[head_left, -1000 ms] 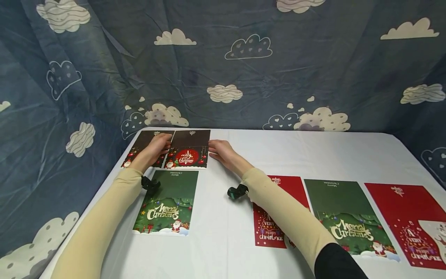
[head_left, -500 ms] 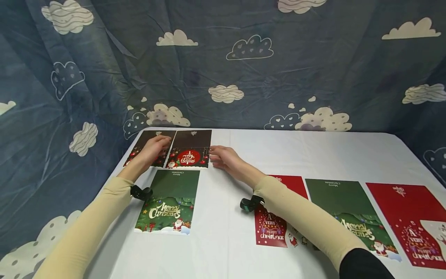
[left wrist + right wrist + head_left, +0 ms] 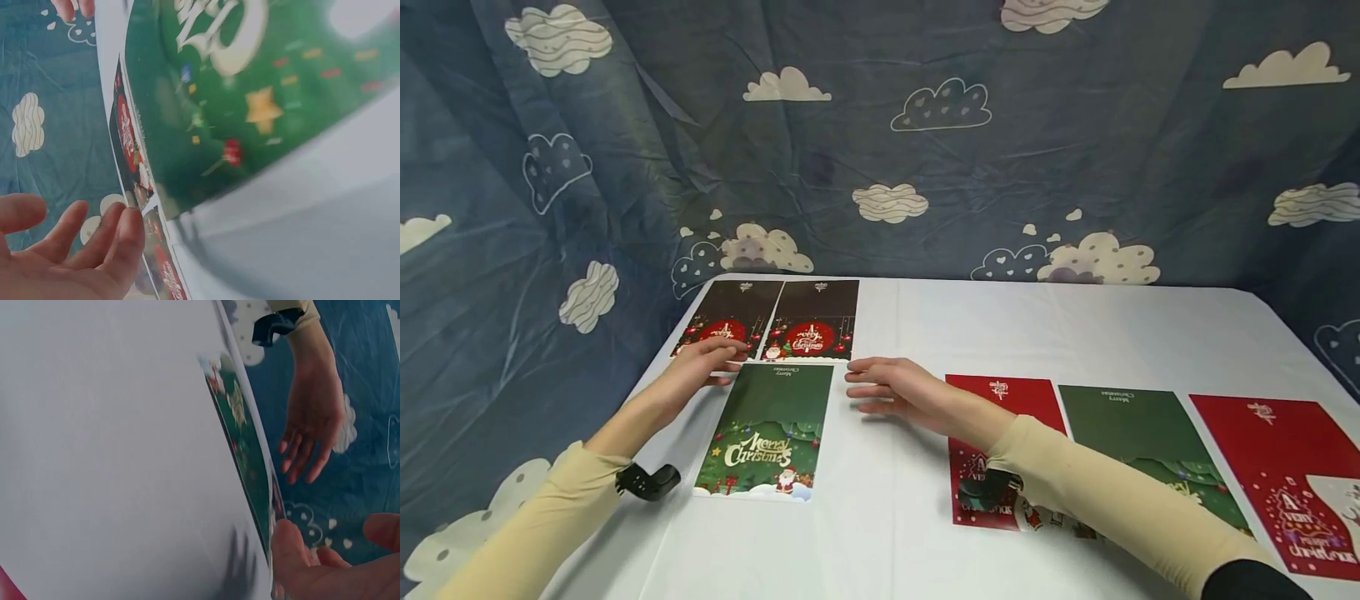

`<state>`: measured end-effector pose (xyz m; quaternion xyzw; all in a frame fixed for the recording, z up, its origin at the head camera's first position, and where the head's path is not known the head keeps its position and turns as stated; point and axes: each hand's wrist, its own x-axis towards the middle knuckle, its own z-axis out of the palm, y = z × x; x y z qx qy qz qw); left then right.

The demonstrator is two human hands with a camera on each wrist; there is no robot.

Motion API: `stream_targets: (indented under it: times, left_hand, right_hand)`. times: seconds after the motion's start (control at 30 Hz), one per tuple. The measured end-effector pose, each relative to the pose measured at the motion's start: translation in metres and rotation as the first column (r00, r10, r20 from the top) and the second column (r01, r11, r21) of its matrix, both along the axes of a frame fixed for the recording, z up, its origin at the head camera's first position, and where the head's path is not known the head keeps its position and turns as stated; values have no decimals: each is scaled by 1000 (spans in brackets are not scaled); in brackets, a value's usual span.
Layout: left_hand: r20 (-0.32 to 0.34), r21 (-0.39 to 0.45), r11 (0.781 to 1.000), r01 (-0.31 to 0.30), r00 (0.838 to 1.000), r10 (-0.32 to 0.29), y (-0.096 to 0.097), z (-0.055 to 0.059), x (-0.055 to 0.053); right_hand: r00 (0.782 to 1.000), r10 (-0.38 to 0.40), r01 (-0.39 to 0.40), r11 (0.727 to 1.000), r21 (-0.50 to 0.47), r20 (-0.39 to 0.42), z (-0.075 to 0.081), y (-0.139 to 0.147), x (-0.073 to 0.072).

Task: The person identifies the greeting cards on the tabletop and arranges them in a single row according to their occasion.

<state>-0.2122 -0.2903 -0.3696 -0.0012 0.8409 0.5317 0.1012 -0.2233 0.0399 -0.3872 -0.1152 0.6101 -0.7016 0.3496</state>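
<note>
Alignment, likely for neatness: 2 dark cards (image 3: 810, 319) above 1 green card (image 3: 767, 432), left of frame; my left hand (image 3: 696, 368), right hand (image 3: 910, 392) relaxed, gripping nothing.

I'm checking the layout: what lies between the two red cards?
A green card, partly hidden by the right sleeve; the head view shows it.

The green Christmas card (image 3: 765, 429) looks like smooth printed paper, glossy enough to throw back a bright glare. The surface (image 3: 865, 533) seems matt and faintly creased, and behind it hangs a cloth backdrop (image 3: 820, 150), dull and plainly wrinkled. The beige sleeves (image 3: 1112, 483) look like soft matt fabric, the left wrist camera (image 3: 651, 482) like dark plastic.
</note>
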Motion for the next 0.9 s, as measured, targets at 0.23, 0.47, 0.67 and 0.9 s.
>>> stream_targets:
  times: [0.23,0.47,0.67,0.9]
  left_hand:
    - [68,-39,999,13,998,-11,-7,-5,33]
    - [105,-49,998,34,994,-29,-15,-11,62]
    - [86,-15,994,105,991,-103,-18,-12,73]
    - [92,84,996,-36,995,28,-8,-19,80]
  right_hand:
    - [994,91,-91,996,-13,60,-9,-8,29]
    - [987,112,-107,993,-44,119,-13,-19,42]
    - [982,110,-97,991,-92,153,-15,-27,45]
    - [993,53,-44,996,-77,108,-17,-33,52]
